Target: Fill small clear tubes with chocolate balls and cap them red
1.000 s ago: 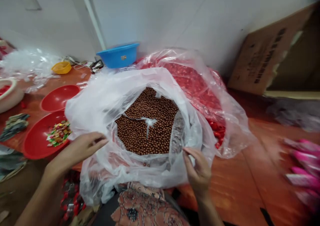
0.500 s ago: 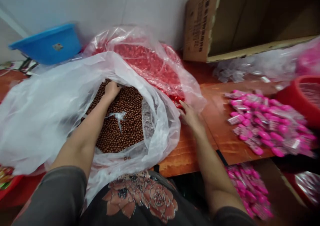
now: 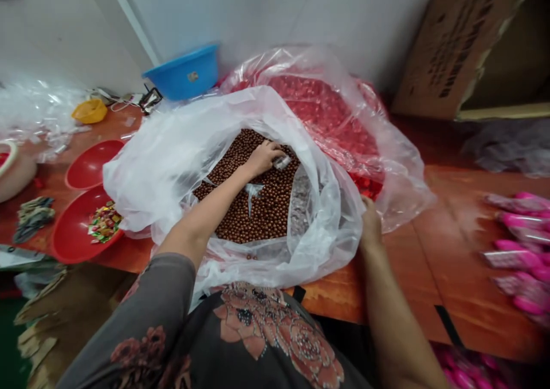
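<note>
A large white plastic bag (image 3: 172, 131) lies open on the orange table, full of small round brown balls (image 3: 266, 211). Over the balls is my left hand (image 3: 263, 158), its fingers closed on a small clear plastic piece (image 3: 282, 161). A torn clear scrap (image 3: 253, 192) lies on the balls just below it. My right hand (image 3: 370, 220) is at the right edge of the white bag, beside a clear bag of red wrapped pieces (image 3: 330, 108); its fingers are mostly hidden there.
A blue basin (image 3: 184, 74) stands against the wall. Red bowls (image 3: 71, 234), one with wrapped candies, sit at left. Pink packets (image 3: 526, 257) lie at right, below a cardboard box (image 3: 442, 62). A yellow basket (image 3: 89, 111) is at the back left.
The view has swung left, bringing the red bowls into sight. My left hand has shifted right over the balls, and a clear plastic piece now shows at its fingers.
</note>
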A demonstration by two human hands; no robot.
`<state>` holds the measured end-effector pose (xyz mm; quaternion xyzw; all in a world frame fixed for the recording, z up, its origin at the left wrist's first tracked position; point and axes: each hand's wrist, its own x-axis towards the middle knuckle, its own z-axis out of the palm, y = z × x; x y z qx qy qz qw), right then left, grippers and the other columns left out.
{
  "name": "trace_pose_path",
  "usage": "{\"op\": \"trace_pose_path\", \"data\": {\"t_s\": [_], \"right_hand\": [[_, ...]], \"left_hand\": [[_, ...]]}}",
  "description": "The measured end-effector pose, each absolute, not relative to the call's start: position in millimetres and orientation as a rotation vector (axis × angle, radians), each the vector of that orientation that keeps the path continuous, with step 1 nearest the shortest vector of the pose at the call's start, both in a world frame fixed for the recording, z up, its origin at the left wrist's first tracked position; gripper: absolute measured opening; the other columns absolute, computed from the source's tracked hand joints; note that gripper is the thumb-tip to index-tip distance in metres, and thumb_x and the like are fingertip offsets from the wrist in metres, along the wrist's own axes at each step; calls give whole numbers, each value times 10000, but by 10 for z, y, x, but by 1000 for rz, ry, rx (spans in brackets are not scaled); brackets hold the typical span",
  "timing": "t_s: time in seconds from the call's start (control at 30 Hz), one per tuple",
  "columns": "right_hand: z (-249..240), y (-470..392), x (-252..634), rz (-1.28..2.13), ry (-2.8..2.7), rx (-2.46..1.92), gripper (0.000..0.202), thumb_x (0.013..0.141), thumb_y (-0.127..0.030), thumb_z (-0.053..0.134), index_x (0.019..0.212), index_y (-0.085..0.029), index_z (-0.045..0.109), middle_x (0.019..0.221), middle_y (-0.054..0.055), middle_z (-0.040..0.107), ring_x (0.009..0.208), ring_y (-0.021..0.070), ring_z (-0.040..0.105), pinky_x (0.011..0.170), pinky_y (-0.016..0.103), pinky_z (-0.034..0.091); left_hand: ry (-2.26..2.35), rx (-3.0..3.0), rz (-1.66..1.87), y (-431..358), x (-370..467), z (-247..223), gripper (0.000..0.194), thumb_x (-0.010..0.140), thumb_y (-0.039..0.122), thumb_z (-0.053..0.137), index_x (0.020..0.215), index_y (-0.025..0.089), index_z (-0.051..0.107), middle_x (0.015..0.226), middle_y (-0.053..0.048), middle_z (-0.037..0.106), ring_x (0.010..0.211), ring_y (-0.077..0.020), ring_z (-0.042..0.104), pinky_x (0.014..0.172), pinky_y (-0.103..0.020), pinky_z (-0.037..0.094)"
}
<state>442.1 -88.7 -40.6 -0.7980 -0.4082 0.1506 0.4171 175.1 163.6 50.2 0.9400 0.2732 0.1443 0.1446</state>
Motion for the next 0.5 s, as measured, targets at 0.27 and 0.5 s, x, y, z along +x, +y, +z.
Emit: {"op": "trace_pose_path", "data": {"t_s": [0.27,0.5], "right_hand": [[-306,-1149,4282,151,-1080,-1881,492,858,-405,420,1239,-133,571,1261,208,590,1183,251,563,1019,402,411],[12,-1535,3934,-268,-795,-1598,384,782,-432,585,1087,-211,510,1022,152,628,953,289,675,865,506,528]], "left_hand": [[397,2841,148,1452,1733,481,556,751,14,522,1262,198,640,1344,-96,588,1177,-248,522,985,-366,382],[493,2688,245,1289,1752,614,322,847,150,564,1151,123,668,1079,-122,676,1005,-235,620,868,-335,432]]}}
